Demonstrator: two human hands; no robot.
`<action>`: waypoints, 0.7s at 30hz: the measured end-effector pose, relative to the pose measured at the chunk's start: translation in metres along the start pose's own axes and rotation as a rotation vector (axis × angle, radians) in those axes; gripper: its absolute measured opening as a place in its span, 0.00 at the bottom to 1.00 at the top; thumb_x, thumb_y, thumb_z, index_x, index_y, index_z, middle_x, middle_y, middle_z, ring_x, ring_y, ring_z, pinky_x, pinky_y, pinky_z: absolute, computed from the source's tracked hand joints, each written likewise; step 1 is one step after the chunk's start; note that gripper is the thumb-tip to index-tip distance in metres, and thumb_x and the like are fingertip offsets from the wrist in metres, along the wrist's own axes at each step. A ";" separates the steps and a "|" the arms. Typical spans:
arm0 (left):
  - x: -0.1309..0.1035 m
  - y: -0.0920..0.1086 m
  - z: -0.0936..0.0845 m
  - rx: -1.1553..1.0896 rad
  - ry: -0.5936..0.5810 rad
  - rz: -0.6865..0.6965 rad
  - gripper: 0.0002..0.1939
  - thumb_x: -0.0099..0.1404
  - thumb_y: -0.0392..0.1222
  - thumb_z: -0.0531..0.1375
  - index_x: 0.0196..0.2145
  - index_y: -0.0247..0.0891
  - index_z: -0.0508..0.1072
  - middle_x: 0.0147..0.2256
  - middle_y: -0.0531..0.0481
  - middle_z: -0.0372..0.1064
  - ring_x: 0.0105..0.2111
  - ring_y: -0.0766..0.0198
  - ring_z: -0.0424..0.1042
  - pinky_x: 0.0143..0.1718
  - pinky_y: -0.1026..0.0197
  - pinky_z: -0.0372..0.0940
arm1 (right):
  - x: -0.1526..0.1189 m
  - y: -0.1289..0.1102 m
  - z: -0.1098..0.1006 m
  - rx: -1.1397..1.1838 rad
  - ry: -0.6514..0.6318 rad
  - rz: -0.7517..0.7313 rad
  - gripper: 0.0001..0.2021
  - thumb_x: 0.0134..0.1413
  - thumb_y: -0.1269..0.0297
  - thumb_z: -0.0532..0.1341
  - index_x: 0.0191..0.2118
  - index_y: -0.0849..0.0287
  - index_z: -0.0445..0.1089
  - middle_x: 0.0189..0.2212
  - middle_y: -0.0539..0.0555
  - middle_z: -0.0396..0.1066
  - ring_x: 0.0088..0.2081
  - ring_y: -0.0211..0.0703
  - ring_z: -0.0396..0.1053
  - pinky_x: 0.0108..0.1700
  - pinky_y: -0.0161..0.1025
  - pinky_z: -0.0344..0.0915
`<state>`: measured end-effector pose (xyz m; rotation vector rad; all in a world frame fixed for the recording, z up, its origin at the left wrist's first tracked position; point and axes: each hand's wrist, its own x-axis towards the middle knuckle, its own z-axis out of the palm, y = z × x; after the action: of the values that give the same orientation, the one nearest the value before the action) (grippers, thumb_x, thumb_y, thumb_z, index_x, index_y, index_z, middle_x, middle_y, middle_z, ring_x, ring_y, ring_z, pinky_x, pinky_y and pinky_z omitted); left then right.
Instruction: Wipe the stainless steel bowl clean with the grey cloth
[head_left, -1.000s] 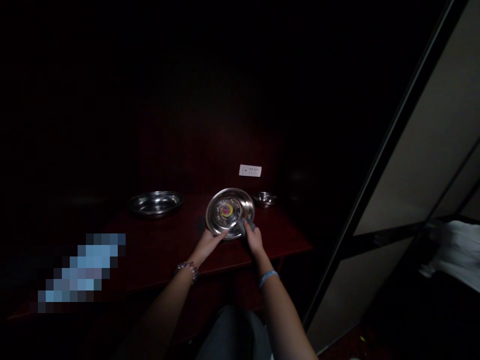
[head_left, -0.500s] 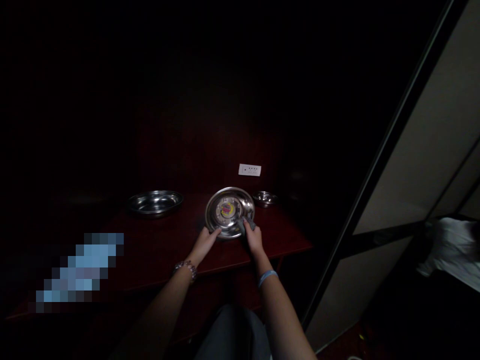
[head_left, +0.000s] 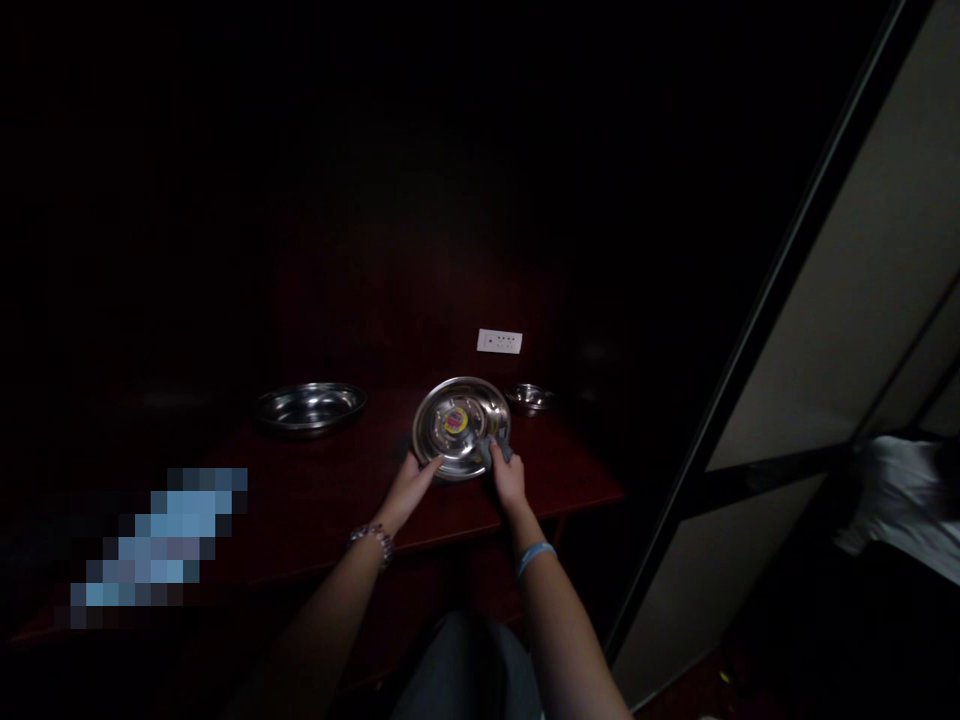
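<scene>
A round steel plate (head_left: pixel 431 410) with a yellow and red sticker at its centre is tilted up toward me over the dark red table. My left hand (head_left: pixel 412 486) grips its lower left rim, thumb on the inside face. At the lower right, my right hand (head_left: pixel 508 476) is closed on a grey cloth (head_left: pixel 487 457) pressed against the plate. A larger steel dish (head_left: pixel 311 408) lies on the table to the left. Behind the plate on the right sits a small steel bowl (head_left: pixel 531 400).
The red table (head_left: pixel 322 510) ends at a front edge above my knees. On the back wall is a white socket panel (head_left: pixel 499 341). A pixelated blue patch covers the left side. Pale cloth (head_left: pixel 911 500) lies at far right, beyond a framed panel.
The plate has tilted very slightly, and the grey cloth in my right hand has shifted a little on its lower right part. My left hand keeps its hold.
</scene>
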<state>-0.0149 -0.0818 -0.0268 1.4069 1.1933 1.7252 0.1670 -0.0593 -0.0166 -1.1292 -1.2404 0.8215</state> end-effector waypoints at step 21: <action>0.001 0.009 0.001 -0.034 -0.014 -0.051 0.22 0.51 0.43 0.65 0.44 0.34 0.77 0.49 0.41 0.76 0.54 0.49 0.72 0.61 0.48 0.59 | -0.003 -0.002 -0.001 0.029 -0.097 0.004 0.24 0.52 0.47 0.62 0.42 0.64 0.79 0.37 0.60 0.80 0.41 0.51 0.76 0.45 0.40 0.70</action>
<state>-0.0138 -0.0850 -0.0183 1.3550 1.1764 1.6906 0.1668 -0.0632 -0.0152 -1.0794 -1.3026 0.9030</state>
